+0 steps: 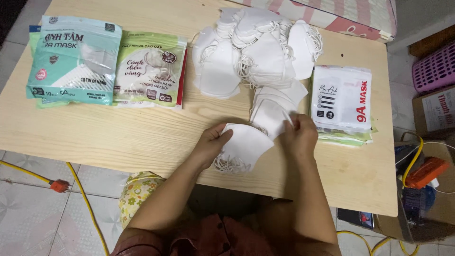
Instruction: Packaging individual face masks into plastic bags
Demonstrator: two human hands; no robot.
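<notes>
Pale wooden desk (118, 137): near edge bare left of the folded white mask (244, 147). Left hand (211, 142) grips that mask; right hand (298, 135) pinches an ear strap (287, 117) just right of it.

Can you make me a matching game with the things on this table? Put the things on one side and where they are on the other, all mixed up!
Things:
1. teal packet
2. loose pile of white masks
3. stack of white packets
4. folded white mask

Places:
A. between the left hand and right hand
B. table's right side
C. table's far left
D. top middle

Pairs: 1-C, 2-D, 3-B, 4-A
</notes>
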